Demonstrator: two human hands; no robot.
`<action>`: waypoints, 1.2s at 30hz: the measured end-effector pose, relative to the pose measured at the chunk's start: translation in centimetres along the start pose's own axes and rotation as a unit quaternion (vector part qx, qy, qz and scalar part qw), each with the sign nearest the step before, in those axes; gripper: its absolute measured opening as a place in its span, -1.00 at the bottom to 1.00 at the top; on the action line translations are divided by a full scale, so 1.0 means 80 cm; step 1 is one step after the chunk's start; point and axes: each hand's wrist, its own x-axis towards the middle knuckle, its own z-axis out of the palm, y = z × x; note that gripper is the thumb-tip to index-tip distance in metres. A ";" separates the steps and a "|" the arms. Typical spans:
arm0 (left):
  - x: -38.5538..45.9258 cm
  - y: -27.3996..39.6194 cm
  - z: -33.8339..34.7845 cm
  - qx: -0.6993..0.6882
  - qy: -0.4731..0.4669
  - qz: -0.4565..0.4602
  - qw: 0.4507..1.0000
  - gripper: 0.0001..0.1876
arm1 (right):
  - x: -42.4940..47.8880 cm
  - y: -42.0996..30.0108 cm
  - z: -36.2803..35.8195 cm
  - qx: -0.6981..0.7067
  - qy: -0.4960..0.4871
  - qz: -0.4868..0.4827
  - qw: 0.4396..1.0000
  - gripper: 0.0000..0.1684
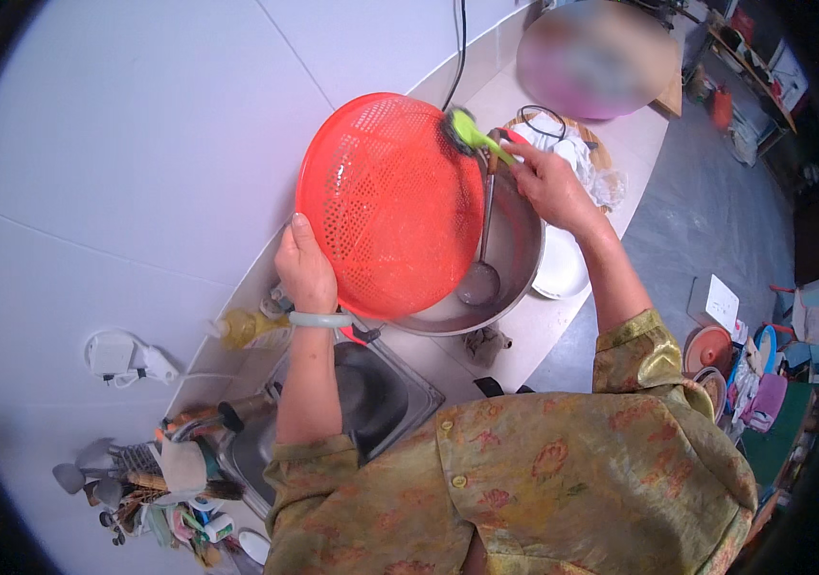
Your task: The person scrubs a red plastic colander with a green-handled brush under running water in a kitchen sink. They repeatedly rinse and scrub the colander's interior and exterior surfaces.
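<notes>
My left hand point(307, 269) grips the near left rim of a red perforated plastic basket point(402, 215), which is tilted over a large metal pan point(521, 244). In my right hand point(549, 183) is a green-handled scrubbing brush point(468, 132), its dark head at the basket's upper right rim. A metal ladle point(480, 282) with a wooden grip lies in the pan, its bowl in cloudy liquid. The basket hides the pan's left part. Whether the brush touches the basket cannot be told.
A sink point(363, 392) lies below the pan, beside a yellow bottle point(246, 328). White plates point(560, 266) and white cloths or bags point(567, 147) are right of the pan. A dark rag point(487, 346) lies near its lower edge. Utensils crowd the lower left; a wall point(151, 144) rises left.
</notes>
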 end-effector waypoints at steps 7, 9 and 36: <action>-0.004 -0.006 -0.006 0.016 0.005 0.031 0.999 -0.53 | 0.016 -0.078 0.003 0.036 -0.034 -0.111 0.993 -0.61; -0.010 -0.004 0.001 0.016 0.012 0.055 0.998 -0.55 | 0.030 -0.047 0.012 0.016 -0.020 -0.114 0.993 -0.61; -0.006 -0.006 0.010 0.007 -0.015 -0.002 1.000 -0.53 | -0.065 -0.039 0.080 -0.019 0.040 -0.359 0.932 -0.35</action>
